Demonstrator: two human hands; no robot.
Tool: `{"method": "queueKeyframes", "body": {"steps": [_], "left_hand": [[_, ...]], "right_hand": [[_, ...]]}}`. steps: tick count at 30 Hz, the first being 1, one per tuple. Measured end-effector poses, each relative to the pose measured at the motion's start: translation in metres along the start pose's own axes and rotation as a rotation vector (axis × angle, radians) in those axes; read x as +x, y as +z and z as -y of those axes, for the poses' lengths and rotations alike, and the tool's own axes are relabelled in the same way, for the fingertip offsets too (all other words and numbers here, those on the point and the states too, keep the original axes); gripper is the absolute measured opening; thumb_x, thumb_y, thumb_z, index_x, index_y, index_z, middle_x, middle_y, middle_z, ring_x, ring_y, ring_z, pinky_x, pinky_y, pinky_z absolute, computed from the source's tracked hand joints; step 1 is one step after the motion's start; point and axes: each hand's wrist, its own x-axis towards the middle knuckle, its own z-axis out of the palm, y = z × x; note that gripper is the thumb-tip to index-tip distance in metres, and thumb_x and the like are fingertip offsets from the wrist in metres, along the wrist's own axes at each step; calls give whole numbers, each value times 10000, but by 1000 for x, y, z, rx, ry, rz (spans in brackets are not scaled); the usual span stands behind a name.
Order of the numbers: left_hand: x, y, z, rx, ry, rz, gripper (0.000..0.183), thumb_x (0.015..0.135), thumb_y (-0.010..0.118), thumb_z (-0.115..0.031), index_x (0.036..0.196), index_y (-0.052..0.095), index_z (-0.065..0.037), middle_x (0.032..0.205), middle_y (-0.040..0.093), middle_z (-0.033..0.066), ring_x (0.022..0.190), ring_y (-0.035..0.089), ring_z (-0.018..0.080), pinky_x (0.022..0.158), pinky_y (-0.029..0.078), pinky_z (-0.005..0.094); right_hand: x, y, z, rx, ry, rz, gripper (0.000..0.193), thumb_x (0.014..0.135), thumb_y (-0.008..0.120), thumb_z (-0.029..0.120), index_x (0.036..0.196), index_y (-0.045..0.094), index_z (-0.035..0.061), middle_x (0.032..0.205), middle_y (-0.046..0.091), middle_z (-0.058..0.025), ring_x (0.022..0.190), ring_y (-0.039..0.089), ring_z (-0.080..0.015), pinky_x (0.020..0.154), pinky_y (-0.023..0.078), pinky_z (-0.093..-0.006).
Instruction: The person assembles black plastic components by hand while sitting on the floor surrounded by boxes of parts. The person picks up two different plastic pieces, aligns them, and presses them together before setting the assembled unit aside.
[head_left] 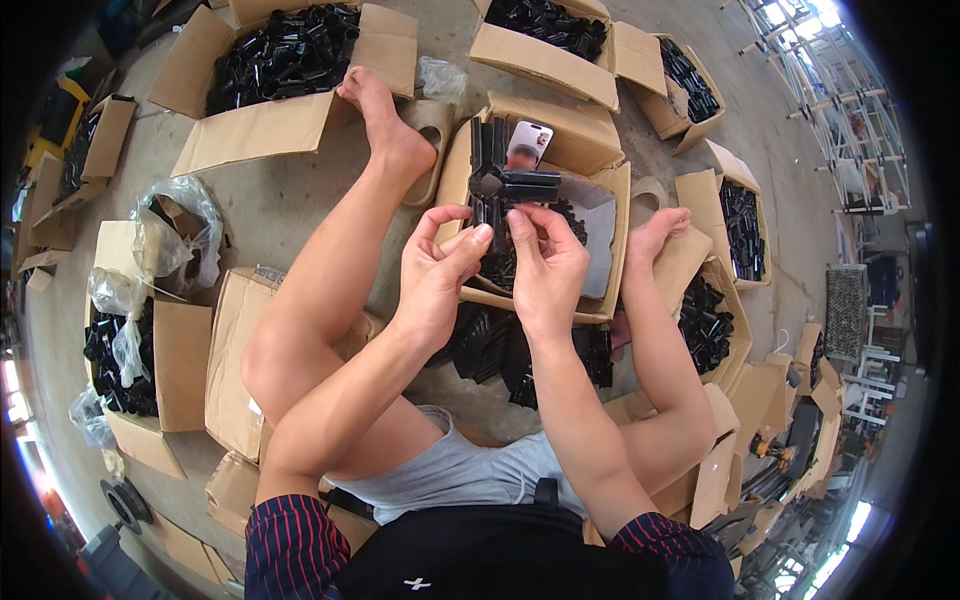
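In front of me is a black plastic pipe connector (489, 180) with several tube-like arms, held over an open cardboard box (618, 205). My right hand (550, 265) is closed on its lower arm, thumb and fingers pinched. My left hand (438, 268) is closed beside that same arm, thumb and forefinger bent toward each other; whatever they hold is too small or hidden to make out. A phone (531, 143) leans inside the box behind the connector. Below it, small dark parts (497, 268) lie by a grey tray wall (598, 240), partly hidden by my hands.
Open cartons of black plastic parts surround me: far left (190, 60), far middle (540, 50), right (705, 205) and left (183, 350). My bare legs frame the middle box. Black parts (480, 345) lie below it. White metal racks (830, 100) stand at right.
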Motion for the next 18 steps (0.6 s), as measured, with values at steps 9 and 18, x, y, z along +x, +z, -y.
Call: {"method": "queueKeyframes", "body": {"steps": [9, 18], "left_hand": [[-1, -3, 5, 66, 9, 2, 365, 934, 728, -93, 1209, 490, -114, 895, 695, -27, 765, 592, 7, 664, 465, 182], [-2, 0, 8, 40, 52, -47, 345, 909, 749, -69, 1166, 519, -73, 910, 727, 34, 708, 536, 13, 626, 404, 190]], "right_hand": [[-2, 0, 1, 41, 34, -16, 187, 936, 746, 156, 1006, 729, -17, 815, 672, 10, 692, 527, -32, 625, 429, -205], [-1, 4, -3, 60, 27, -47, 174, 921, 767, 155, 934, 715, -10, 780, 660, 20, 686, 541, -34, 623, 440, -203]]}}
